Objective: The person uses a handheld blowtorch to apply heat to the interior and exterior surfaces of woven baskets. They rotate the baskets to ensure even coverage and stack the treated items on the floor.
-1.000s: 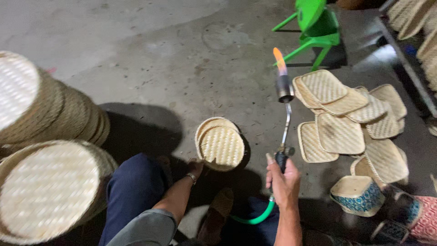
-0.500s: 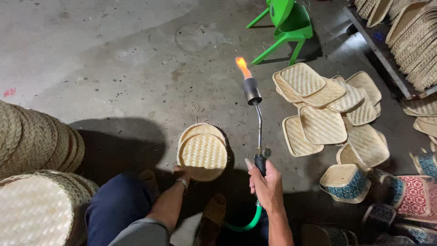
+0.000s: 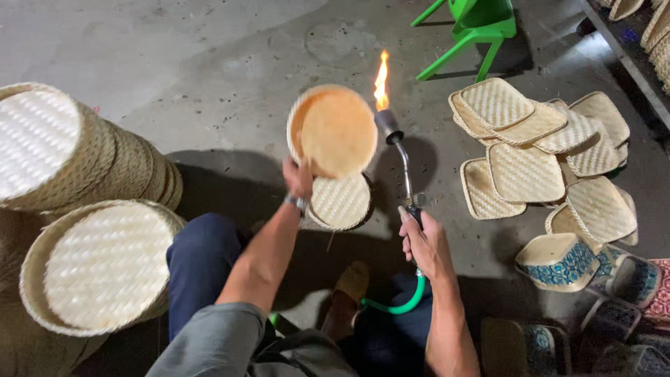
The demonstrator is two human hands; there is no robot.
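Presently the left hand (image 3: 299, 178) is closed on the lower rim of one round woven tray (image 3: 333, 130), held tilted up, its face toward the camera. The right hand (image 3: 424, 241) is wrapped around one gas torch (image 3: 403, 165) — long axis running up and away, flame (image 3: 381, 81) just beside the tray's right edge. A second round tray (image 3: 342, 202) lies on the floor below — two stacks of round baskets (image 3: 77, 216) left.
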